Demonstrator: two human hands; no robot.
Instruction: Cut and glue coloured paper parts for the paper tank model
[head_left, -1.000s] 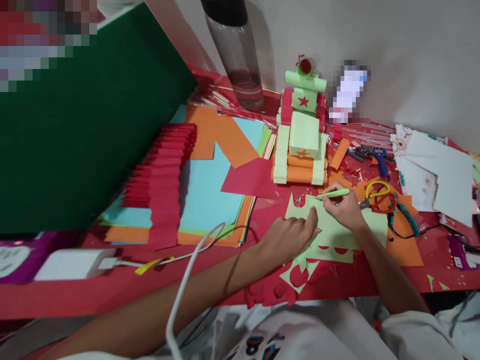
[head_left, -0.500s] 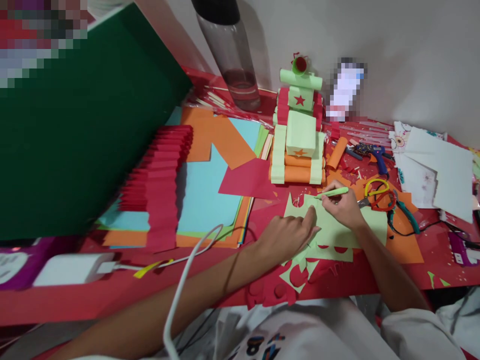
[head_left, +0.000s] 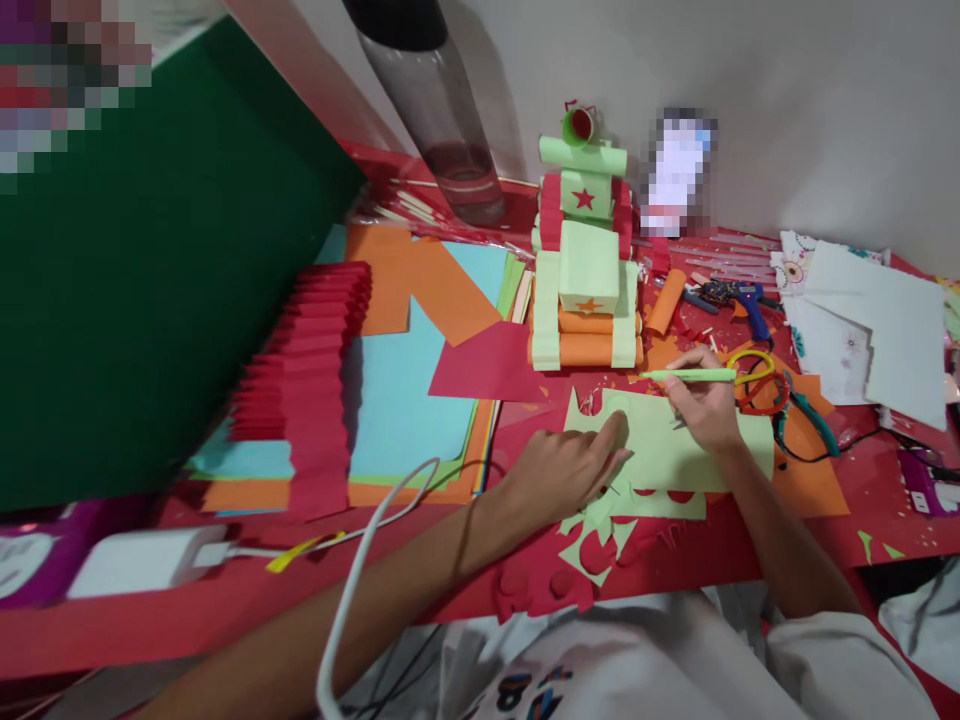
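My right hand [head_left: 705,405] grips a light green pen [head_left: 697,376], its tip raised above the far edge of a pale green paper sheet [head_left: 667,440] and pointing left. My left hand [head_left: 574,465] rests on the left part of this sheet, index finger stretched out and pressing down, the other fingers loosely bent. A small round green shape shows faintly at that fingertip. One bite is cut from the sheet's upper left edge. Below it lie green paper scraps [head_left: 592,560] and red paper with round cutouts [head_left: 517,590].
A paper model [head_left: 589,265] of green, red and orange rolls stands behind the sheet. Scissors [head_left: 761,385], pliers [head_left: 816,425] and a blue glue gun [head_left: 752,310] lie right. Coloured papers [head_left: 412,400], a bottle [head_left: 457,150] and a green board [head_left: 165,260] are left; a white cable [head_left: 360,570] crosses my left forearm.
The pen has lifted off the sheet and moved right with my right hand. My left hand stays on the paper. The whole view has shifted slightly.
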